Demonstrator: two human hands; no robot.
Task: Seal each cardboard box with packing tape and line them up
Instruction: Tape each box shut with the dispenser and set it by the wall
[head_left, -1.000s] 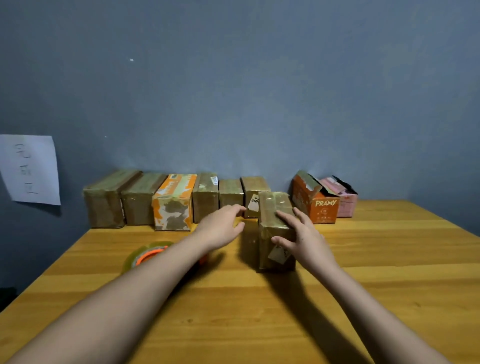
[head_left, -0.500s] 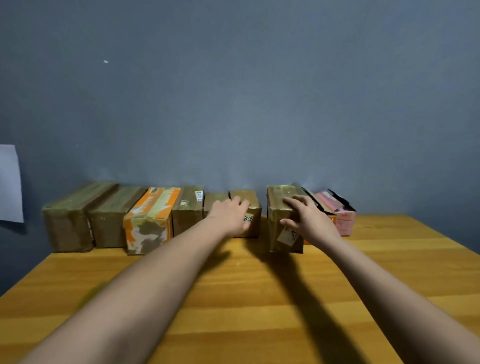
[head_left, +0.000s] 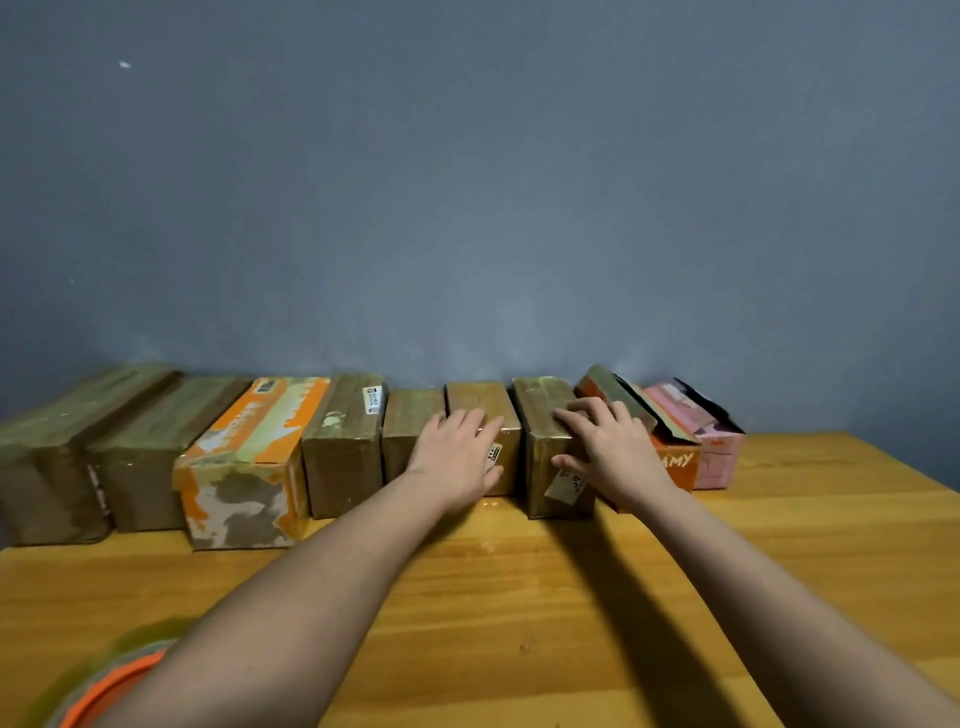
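Note:
A row of taped cardboard boxes stands along the wall on the wooden table (head_left: 519, 587). My right hand (head_left: 610, 449) grips the newest taped brown box (head_left: 543, 415) at the row's right end, fingers over its top and thumb on its front. My left hand (head_left: 457, 449) lies flat with spread fingers on the neighbouring brown box (head_left: 478, 402). Further left stand an orange-and-white box (head_left: 249, 462) and several brown ones. Right of my right hand stand an orange box (head_left: 675, 460) with its lid up and a pink box (head_left: 719, 447), also unsealed.
A tape roll (head_left: 98, 680) with an orange core lies at the near left, partly hidden by my left forearm. The grey wall rises directly behind the boxes. Bare wooden tabletop stretches in front of the row.
My right hand has pushed the taped box from mid-table back to the wall, beside the last box in the row. My left hand moved onto the neighbouring box.

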